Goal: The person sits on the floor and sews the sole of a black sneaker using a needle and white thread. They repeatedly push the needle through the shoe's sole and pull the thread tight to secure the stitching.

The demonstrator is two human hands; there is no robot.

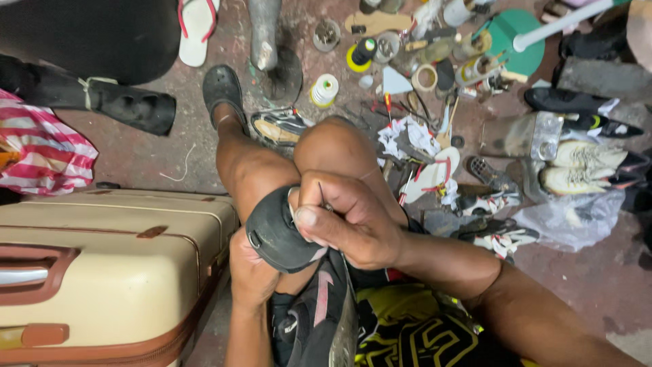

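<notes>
The person sits low with both knees bent, and a black athletic shoe with a dark rubber sole (pixel 278 234) is held between the knees, its toe end turned up toward the camera. The left hand (pixel 250 272) grips the shoe from below, with the fingers wrapped around the underside, so it is closed on the shoe. The right hand (pixel 353 221) is curled tight on top of the shoe; the thumb presses near the edge of the sole, and a thin needle (pixel 321 194) stands up between the fingers. The rest of the shoe, black with a pink stripe, runs down toward the lap.

To the left, a cream hard-shell suitcase with brown trim (pixel 102 272) lies flat on the floor, just beside the left knee. Behind it there is a red and white striped plastic bag (pixel 41 153). In front of the knees the concrete floor (pixel 142 153) is covered with many things: a spool of pale thread (pixel 324 90), a roll of tape (pixel 425 77), a white sandal with red straps (pixel 435 173) and a pair of cream sports shoes (pixel 584 166) at the right. 1 foot in a black slipper (pixel 223 88) rests on the floor ahead.
</notes>
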